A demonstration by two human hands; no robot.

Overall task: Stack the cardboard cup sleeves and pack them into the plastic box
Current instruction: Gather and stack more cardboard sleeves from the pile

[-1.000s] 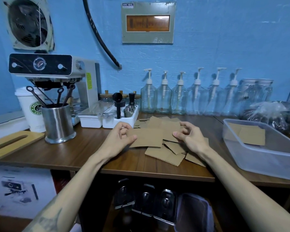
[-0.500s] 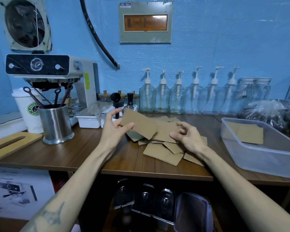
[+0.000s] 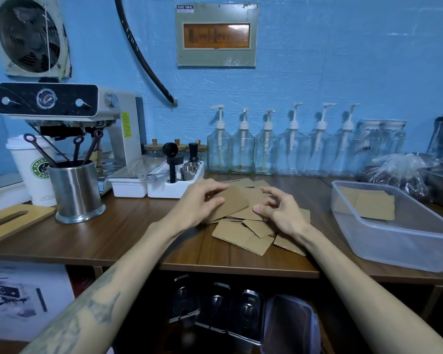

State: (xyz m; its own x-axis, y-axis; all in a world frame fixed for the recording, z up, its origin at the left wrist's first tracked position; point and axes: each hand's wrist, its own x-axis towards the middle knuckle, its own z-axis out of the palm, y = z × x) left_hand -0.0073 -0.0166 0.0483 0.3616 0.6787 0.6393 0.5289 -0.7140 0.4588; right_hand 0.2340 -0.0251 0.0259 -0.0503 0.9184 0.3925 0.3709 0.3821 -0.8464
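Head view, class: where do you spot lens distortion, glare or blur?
Head view: the wide lens bows the wooden table edge and stretches both forearms; glare whitens the orange wall panel; the clear pump bottles smear on the right; the cardboard sleeves stay sharp.

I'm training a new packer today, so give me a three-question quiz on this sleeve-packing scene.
1. True or false: the plastic box already holds cardboard sleeves.
2. Which hand grips the top sleeve of the loose pile: A left hand, B right hand, C neither?
3. Fill in: the box stands to the ___ of the pile on the table.

Key: 1 true; 2 A; 3 right.
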